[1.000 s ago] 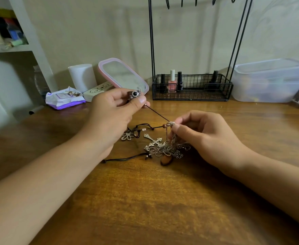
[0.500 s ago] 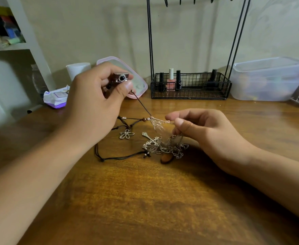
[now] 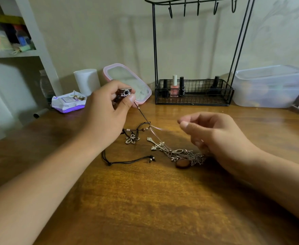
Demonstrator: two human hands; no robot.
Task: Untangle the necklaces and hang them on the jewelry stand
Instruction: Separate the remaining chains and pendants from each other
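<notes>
My left hand (image 3: 106, 117) grips a square pendant with a dark stone (image 3: 125, 92), raised above the table. Its black cord (image 3: 141, 113) runs taut down to a knot of beaded cords beside a silver flower pendant (image 3: 132, 139). A silver cross (image 3: 156, 145) and a heap of tangled silver chains (image 3: 189, 156) with a brown stone (image 3: 182, 163) lie on the wood. My right hand (image 3: 214, 137) hovers right of the knot, its thumb and forefinger pinching a thin pale chain (image 3: 156, 128) that leads back to the knot. The black wire jewelry stand (image 3: 154, 50) stands behind, its hooks bare.
The stand's wire basket (image 3: 193, 101) holds nail polish bottles (image 3: 174, 87). A pink-rimmed mirror (image 3: 127, 76), a white roll (image 3: 87, 80) and a wipes pack (image 3: 67, 103) sit at the back left. A clear plastic box (image 3: 270, 85) is at the back right, and a white shelf (image 3: 12, 53) at the far left.
My left hand lifted the pendant up and left, stretching its cord. My right hand rose off the chain heap and drew a thin pale chain out to the right.
</notes>
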